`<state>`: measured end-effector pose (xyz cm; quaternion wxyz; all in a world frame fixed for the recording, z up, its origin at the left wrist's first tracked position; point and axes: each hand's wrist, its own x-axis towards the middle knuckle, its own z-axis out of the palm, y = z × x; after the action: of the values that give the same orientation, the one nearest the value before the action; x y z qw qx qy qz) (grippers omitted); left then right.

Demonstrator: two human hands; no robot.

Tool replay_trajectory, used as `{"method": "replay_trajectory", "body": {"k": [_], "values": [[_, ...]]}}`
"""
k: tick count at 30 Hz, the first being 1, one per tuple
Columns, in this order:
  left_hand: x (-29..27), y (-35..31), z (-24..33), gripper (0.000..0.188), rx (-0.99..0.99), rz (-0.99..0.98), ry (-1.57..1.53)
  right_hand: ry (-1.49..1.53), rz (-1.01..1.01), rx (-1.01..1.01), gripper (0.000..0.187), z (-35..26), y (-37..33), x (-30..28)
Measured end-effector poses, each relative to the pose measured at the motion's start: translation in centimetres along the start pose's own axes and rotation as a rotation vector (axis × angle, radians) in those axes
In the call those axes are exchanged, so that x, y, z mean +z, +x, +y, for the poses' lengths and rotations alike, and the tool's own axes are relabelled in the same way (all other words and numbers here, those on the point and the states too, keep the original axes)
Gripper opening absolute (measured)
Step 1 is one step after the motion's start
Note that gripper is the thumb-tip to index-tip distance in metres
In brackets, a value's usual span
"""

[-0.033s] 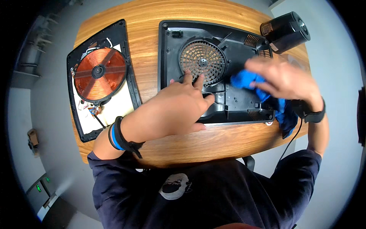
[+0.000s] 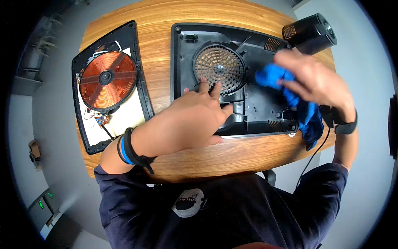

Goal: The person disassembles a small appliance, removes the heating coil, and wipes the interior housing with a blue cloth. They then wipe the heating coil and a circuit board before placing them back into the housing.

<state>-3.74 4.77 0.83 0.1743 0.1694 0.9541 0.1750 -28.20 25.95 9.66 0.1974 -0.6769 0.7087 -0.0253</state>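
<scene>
Since the earlier frame, the right hand (image 2: 313,79) and the blue cloth (image 2: 310,124) in it have shifted slightly toward the far side; the left hand (image 2: 192,118) has barely changed place.

Largest is the wood-grain table (image 2: 174,164). On it, in the middle and toward the far side, lies the black plastic shell (image 2: 263,101), open side up. It looks light and fairly stiff, with smooth faces that may let it slide; its raised outer walls should give the firmest hold, while the thin inner ribs look easier to snap.

To the left lies a black panel (image 2: 128,35) bearing a copper coil (image 2: 94,85) and exposed wiring. That one is probably heavier and more fragile, best held by its frame, clear of the windings. A black cylinder (image 2: 309,35) lies at the far right, beside the shell's corner.

The left hand has its fingers spread, the foremost tips at the near edge of the round grille (image 2: 226,62). The right hand is blurred; its fingers pinch the bunched cloth above the shell's right half, though whether the cloth touches the plastic I cannot tell. The cloth looks soft and limp, its loose end trailing past the shell's near right corner, so bunching it keeps it controllable.
</scene>
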Motion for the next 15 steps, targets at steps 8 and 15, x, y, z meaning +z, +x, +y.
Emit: {"method": "replay_trajectory", "body": {"k": [8, 15], "values": [[0.6, -0.3, 1.1, 0.079, 0.063, 0.003, 0.019, -0.337, 0.351, -0.032, 0.045, 0.8, 4.7, -2.9], [-0.8, -0.7, 0.1, 0.061, 0.085, 0.003, -0.069, -0.363, 0.044, -0.219, 0.047, 5.5, 10.9, 2.0]]}}
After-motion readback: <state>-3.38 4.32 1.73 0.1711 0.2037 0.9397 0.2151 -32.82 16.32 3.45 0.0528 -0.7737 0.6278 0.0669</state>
